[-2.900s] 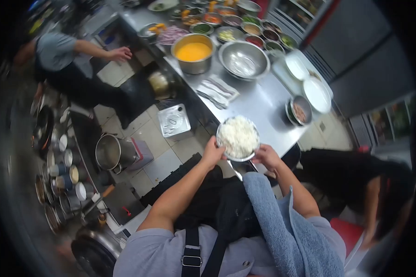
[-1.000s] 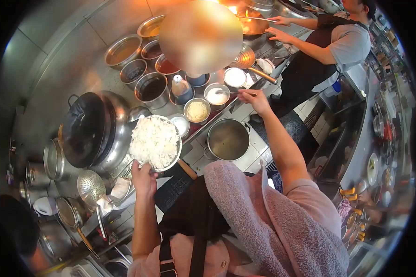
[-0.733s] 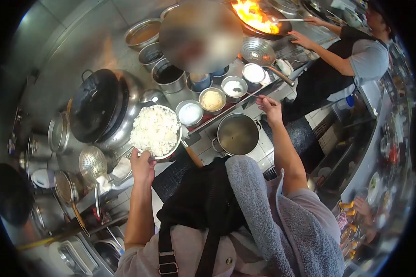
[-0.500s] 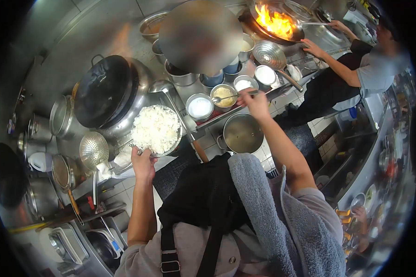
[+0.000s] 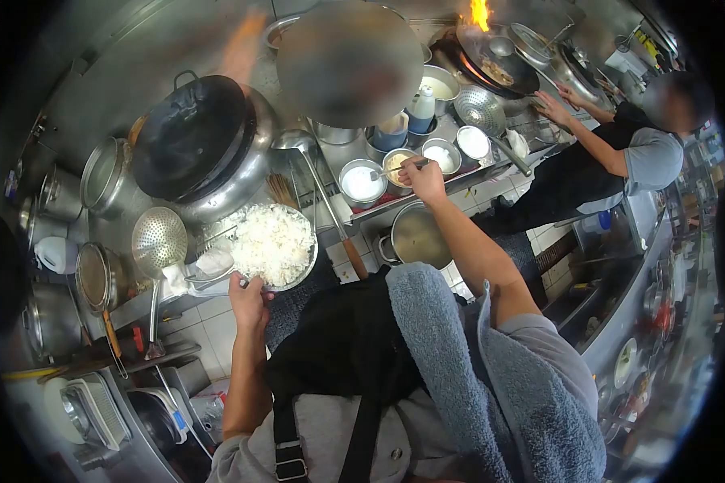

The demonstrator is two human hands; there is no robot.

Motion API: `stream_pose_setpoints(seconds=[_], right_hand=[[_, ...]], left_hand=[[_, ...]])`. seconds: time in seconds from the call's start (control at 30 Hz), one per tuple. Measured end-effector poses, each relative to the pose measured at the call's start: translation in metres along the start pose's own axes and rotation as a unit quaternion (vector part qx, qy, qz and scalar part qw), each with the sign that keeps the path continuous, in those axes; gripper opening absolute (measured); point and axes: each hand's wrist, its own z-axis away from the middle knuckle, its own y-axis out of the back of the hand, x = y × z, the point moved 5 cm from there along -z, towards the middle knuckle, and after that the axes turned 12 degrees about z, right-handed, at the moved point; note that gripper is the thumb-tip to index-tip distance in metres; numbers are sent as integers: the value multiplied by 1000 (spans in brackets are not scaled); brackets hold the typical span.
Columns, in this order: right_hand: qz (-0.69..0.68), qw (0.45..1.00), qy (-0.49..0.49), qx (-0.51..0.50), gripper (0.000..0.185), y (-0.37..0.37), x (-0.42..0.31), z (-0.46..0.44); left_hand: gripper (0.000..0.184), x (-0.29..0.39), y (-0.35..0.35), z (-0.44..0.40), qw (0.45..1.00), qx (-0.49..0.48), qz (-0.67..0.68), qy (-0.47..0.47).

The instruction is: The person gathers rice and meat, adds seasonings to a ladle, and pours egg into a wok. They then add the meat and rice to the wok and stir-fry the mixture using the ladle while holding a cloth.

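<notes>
My left hand grips the near rim of a metal bowl heaped with white rice. Farther right, my right hand is closed on the handle of a small spoon. The spoon's end is over the container of yellowish seasoning. On its left stands a container of white powder, and on its right another white-filled container. A long-handled ladle lies behind the rice bowl, its wooden handle pointing towards me.
A black wok rests on a large steel vessel at the left. Skimmers lie on the counter. Below its edge stands a tall pot. At the upper right a person works at a wok with flame behind it.
My right hand and the spoon have moved left, from the white-filled container to the yellowish one. The rice bowl stays in my left hand. The flame at the other wok has shrunk.
</notes>
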Motion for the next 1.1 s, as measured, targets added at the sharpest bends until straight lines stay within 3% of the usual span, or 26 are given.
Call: stream_pose_setpoints(seconds=[0.17, 0.37, 1.1], right_hand=[[-170, 983, -69, 23, 20, -6, 26, 6], [-249, 964, -79, 40, 19, 2, 41, 19], [-253, 963, -87, 38, 18, 31, 9, 54]], left_hand=[[24, 4, 0, -2, 1000, 3, 5, 0], [23, 6, 0, -10, 1000, -8, -22, 8], [26, -30, -50, -48, 997, -73, -21, 23]])
